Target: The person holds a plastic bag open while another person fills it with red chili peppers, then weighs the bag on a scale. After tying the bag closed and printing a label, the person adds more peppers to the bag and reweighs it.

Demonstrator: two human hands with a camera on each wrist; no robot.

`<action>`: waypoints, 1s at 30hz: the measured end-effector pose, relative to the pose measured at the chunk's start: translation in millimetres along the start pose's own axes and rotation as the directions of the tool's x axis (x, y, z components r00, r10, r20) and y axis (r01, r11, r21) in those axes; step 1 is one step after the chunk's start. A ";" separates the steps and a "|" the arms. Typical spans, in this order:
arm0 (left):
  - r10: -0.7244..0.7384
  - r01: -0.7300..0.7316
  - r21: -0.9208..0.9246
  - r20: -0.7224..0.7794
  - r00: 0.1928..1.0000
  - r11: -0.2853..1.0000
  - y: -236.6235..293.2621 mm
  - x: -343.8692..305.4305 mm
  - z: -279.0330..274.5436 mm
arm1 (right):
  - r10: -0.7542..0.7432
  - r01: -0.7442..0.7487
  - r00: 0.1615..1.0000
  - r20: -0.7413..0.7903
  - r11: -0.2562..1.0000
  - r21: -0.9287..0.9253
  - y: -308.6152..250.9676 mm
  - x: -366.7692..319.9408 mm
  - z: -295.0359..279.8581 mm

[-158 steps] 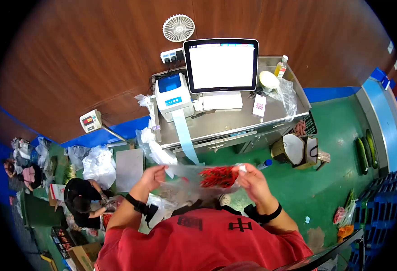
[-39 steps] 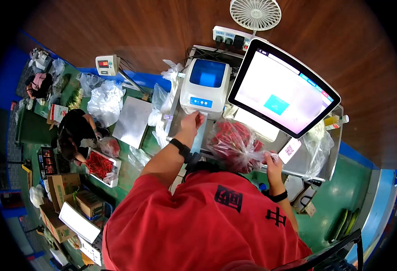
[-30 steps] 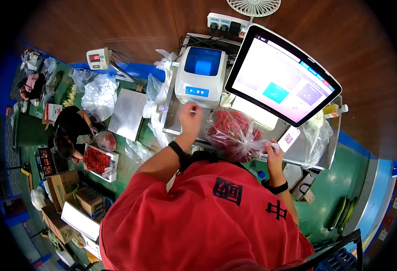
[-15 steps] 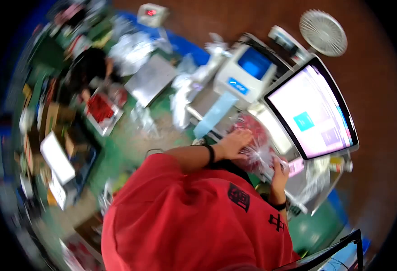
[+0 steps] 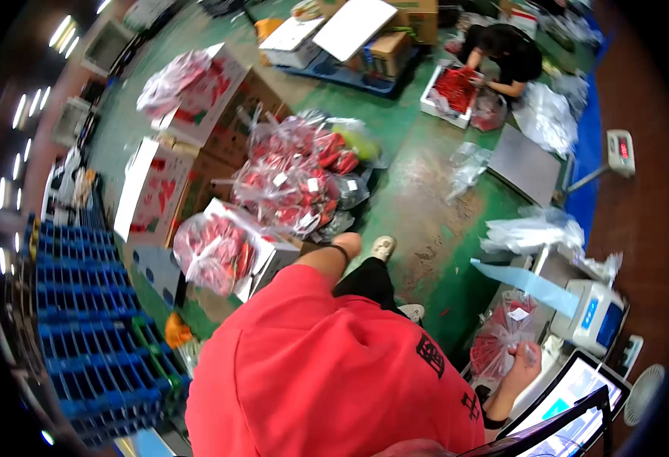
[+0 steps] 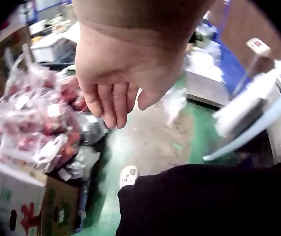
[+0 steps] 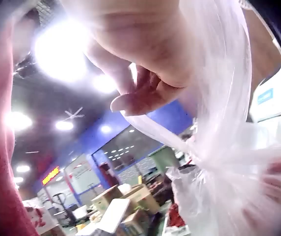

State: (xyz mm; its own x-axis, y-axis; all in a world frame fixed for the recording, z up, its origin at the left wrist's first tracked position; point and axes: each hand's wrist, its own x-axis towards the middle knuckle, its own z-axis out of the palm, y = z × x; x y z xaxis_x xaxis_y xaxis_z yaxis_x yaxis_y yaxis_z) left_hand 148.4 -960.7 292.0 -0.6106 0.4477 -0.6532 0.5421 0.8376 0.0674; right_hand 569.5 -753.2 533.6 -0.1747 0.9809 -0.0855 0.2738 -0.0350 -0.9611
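Observation:
My right hand [image 5: 523, 367] grips the gathered neck of a clear plastic bag of red chili peppers [image 5: 494, 346], which has a white label [image 5: 518, 314] on it. In the right wrist view, the fingers of the right hand [image 7: 140, 73] curl at the bag's stretched plastic handles [image 7: 219, 83]. Away from the bag, my left hand [image 5: 347, 244] hangs low near a pile of bagged red peppers [image 5: 292, 179]. The left wrist view shows that hand [image 6: 123, 78] with loose fingers and nothing in it.
Beside the right hand are the label printer [image 5: 590, 320], its blue paper strip [image 5: 525, 282] and the monitor [image 5: 567, 396]. Cartons [image 5: 197, 99] stand around the pepper pile. Blue pallets [image 5: 91, 305] line the left. A crouching person [image 5: 506, 53] works at a white box of peppers [image 5: 449, 107].
Earlier, both hands held the bag, then the left reached to the printer and touched the bag. Now it has dropped away, the bag bears a label, and the view has swung left.

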 end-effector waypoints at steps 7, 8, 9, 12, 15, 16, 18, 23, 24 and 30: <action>-0.154 0.152 -0.464 0.034 0.988 0.873 -183.1 -72.0 23.9 | 0.002 -0.004 0.828 0.561 1.000 0.002 -29.4 1.7 182.5; -0.183 0.188 -0.536 0.063 0.981 0.823 -201.6 -70.9 47.9 | 0.018 -0.015 0.770 0.638 1.000 -0.010 -40.7 -4.3 214.9; -0.207 0.219 -0.600 0.090 0.974 0.769 -216.7 -70.4 62.8 | 0.033 -0.026 0.709 0.705 0.999 -0.021 -52.2 -12.5 249.4; -0.242 0.307 -0.666 0.191 0.951 0.680 -239.9 -89.7 67.1 | 0.017 0.102 0.475 0.880 0.992 -0.074 -67.2 -35.2 341.9; -0.243 0.268 -0.726 0.142 0.960 0.633 -253.6 -91.9 73.1 | 0.062 0.137 0.266 0.962 0.985 -0.101 -80.0 -55.1 420.7; -0.240 0.211 -0.756 0.073 0.968 0.619 -254.9 -91.2 72.2 | 0.046 0.196 0.164 0.985 0.977 -0.078 -94.5 -61.1 444.8; -0.257 0.192 -0.768 0.037 0.966 0.611 -253.3 -85.4 60.1 | 0.038 0.250 0.051 0.998 0.967 -0.050 -129.1 -78.0 485.3; -0.214 0.146 -0.811 0.026 0.976 0.567 -231.4 -53.6 30.1 | 0.062 0.073 -0.176 0.982 0.996 -0.050 -146.3 -61.2 525.0; -0.204 0.140 -0.805 0.024 0.979 0.577 -223.3 -45.5 15.9 | 0.100 0.028 -0.190 0.977 0.995 -0.096 -142.9 -47.6 525.3; 0.121 -0.272 -0.910 -0.245 0.962 0.315 -166.0 8.5 -145.4 | -0.012 0.152 0.065 0.998 0.988 0.002 -141.2 99.2 497.9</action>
State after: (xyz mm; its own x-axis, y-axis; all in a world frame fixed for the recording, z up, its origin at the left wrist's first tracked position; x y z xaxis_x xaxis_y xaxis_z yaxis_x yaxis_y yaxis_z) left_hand -30.7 -1050.5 384.9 -0.6633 0.6088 -0.4352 -0.1888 0.4266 0.8845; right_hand 42.5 -746.2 530.2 -0.9585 -0.1262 -0.2556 0.2420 0.1137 -0.9636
